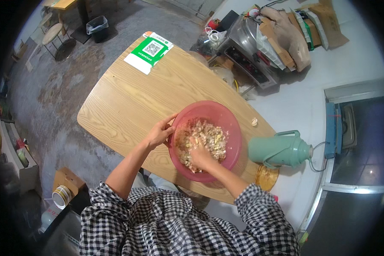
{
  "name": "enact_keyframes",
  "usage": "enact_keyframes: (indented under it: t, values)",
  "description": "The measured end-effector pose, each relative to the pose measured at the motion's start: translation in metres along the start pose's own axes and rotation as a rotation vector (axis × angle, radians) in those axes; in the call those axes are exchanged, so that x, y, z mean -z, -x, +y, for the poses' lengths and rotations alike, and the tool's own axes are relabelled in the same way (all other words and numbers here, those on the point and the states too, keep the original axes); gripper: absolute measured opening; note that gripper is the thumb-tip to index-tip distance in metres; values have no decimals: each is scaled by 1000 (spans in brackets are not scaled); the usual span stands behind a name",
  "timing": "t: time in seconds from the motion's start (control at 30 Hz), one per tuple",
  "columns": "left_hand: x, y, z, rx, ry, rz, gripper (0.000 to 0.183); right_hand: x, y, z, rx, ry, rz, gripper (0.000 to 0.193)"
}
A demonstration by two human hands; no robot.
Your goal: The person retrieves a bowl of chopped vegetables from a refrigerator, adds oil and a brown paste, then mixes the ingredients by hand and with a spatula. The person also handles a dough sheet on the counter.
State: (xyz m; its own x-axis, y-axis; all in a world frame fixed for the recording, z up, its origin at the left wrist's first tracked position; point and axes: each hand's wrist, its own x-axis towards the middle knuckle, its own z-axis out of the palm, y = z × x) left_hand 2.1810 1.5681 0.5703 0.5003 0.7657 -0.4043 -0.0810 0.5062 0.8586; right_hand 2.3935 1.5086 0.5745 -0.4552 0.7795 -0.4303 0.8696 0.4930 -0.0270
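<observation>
A pink plastic basin (234, 147) rests on the wooden table and holds a chunky, pale mixture (211, 135) with brownish and yellowish bits. At the basin's left side my left hand (160, 131) grips the rim. My right hand (199, 155) reaches down into the mixture from the near right. Its fingers are partly sunk in the food, so how far they are closed does not show.
A light green thermos flask (279, 149) stands to the right of the basin, beside a round brownish piece (266, 177). A green and white code card (149, 52) lies at the table's far end. Beyond the table's right edge sits a metal appliance (247, 55) with cardboard.
</observation>
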Motion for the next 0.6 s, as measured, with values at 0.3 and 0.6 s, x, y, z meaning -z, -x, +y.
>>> enact_keyframes:
  t: [0.3,0.6]
  values:
    - [-30,46,-22,-63,137,105,55,-10,-19,44,-222,-328,92,20]
    - [-21,22,-12,-16,131,86,50,38,-70,74,-732,-1113,144,43]
